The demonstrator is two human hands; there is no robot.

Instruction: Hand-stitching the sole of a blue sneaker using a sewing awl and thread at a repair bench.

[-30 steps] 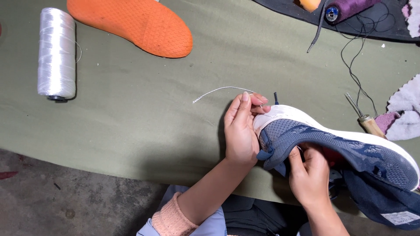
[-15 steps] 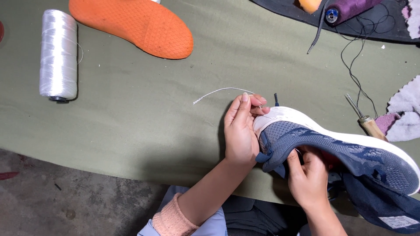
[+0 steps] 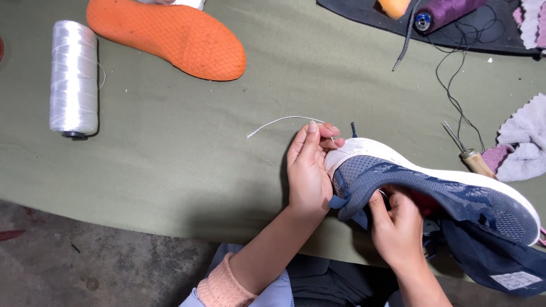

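A blue knit sneaker (image 3: 432, 190) with a white sole lies on its side across the table's near edge. My left hand (image 3: 310, 167) pinches a white thread (image 3: 284, 120) at the toe of the sole, its loose end curling off to the left. My right hand (image 3: 398, 227) grips the shoe's upper from below, fingers tucked inside the opening. A dark blue cloth piece (image 3: 495, 261) hangs beneath the shoe's heel.
On the olive table cover (image 3: 170, 153) lie a white thread spool (image 3: 74, 77) at the left, an orange shoe sole (image 3: 170, 35), a wooden-handled awl (image 3: 469, 153), pale fabric scraps (image 3: 526, 142), and a purple spool (image 3: 446, 11) on a dark tray with black thread trailing.
My right hand has shifted slightly along the shoe's upper. The left hand keeps its pinch at the toe; the view has drifted a little.
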